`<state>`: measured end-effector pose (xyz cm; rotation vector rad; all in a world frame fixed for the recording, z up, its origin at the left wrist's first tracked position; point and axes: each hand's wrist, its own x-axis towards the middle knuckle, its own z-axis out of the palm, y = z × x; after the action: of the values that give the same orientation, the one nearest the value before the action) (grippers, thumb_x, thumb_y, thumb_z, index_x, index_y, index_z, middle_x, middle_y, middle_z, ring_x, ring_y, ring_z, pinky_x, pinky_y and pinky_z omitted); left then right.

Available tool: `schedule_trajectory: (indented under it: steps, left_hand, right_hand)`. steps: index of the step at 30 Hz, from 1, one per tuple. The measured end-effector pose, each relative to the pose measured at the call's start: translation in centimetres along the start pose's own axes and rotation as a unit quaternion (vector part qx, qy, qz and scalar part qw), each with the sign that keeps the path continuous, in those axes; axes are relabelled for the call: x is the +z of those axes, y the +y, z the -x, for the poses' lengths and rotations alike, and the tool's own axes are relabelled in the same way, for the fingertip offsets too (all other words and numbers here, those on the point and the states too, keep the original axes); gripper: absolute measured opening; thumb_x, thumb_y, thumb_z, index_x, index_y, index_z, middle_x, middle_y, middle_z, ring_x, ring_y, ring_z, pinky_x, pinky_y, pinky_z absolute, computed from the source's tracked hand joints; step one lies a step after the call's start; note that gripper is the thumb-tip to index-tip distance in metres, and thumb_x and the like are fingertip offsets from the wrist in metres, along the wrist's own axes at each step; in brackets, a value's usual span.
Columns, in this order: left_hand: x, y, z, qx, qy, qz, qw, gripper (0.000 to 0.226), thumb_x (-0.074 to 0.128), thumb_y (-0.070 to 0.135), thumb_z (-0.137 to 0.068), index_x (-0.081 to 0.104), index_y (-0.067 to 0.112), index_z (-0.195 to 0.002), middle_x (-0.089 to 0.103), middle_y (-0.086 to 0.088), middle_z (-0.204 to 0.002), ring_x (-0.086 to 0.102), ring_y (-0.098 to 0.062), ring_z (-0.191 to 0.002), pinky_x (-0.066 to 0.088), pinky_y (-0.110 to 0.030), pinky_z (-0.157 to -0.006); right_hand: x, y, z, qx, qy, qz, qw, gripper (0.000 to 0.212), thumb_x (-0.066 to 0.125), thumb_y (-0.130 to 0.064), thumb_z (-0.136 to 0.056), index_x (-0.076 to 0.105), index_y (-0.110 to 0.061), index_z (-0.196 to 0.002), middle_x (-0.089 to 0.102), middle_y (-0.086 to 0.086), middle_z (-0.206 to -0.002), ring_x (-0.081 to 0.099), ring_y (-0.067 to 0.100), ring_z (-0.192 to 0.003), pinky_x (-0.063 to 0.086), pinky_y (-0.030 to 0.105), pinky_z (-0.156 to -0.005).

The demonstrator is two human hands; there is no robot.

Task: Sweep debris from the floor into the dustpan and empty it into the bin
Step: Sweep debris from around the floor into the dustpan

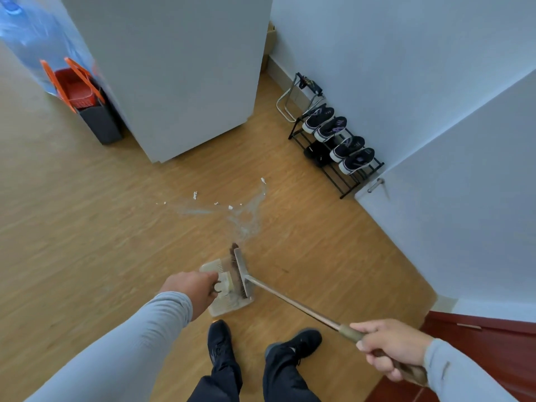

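The left hand (pixel 193 288) grips the handle of a pale, see-through dustpan (pixel 224 307), fingers curled round it, holding the pan low on the wooden floor (pixel 87 227) just ahead of the person's dark shoes (pixel 219 340). The right hand (pixel 391 343) is clamped round the brown grip at the end of a broom (pixel 293 303), whose long metal shaft slants down and to the left. The broom head (pixel 240 271) lies across the dustpan's right side, its dark bristles touching the pan's mouth; what sits inside the pan is hard to make out, perhaps a pale scrap or two.

Beyond the broom head, a smear of pale dust (pixel 246 219) fans over the floor, and small white debris (pixel 230 207) lies scattered along its far edge, well apart from the dustpan.

At the upper left a dark bin (pixel 100 126) stands against the side of a tall white cabinet (pixel 179 68), with a red basket with orange handles (pixel 74 85) resting in its top and a blue-tinted plastic bag (pixel 32 33) behind it. On the right a black shoe rack (pixel 345 158) carrying pairs of dark sneakers stands along the white wall (pixel 406 53), next to a door with a metal handle (pixel 375 185).
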<state>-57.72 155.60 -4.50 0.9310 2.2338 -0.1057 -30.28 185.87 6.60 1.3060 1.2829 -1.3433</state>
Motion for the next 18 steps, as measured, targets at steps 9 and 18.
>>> schedule_trajectory:
  steps: [9, 18]
  left_hand:
    - [-1.8, -2.5, 1.0, -0.072, 0.037, 0.087, 0.993, 0.025, 0.046, 0.052, -0.096, 0.054, 0.041, -0.117, 0.054, 0.021, -0.078, 0.054, -0.008, -0.067, 0.038, -0.023, -0.050]
    - [-3.4, -3.3, -1.5, -0.133, 0.037, 0.130, 0.982, 0.029, 0.043, 0.059, -0.096, 0.053, 0.041, -0.115, 0.060, 0.020, -0.081, 0.058, -0.005, -0.068, 0.051, -0.024, -0.059]
  right_hand:
    - [-0.8, -4.6, 1.5, -0.076, 0.127, 0.088, 0.985, 0.068, 0.058, -0.011, -0.090, 0.037, -0.024, -0.154, 0.061, 0.009, -0.063, 0.046, 0.017, -0.044, 0.037, 0.025, -0.042]
    - [-6.5, -17.8, -5.3, -0.126, 0.227, 0.205, 0.944, 0.063, 0.056, -0.015, -0.087, 0.047, -0.023, -0.149, 0.063, -0.001, -0.045, 0.053, 0.015, -0.038, 0.044, 0.024, -0.041]
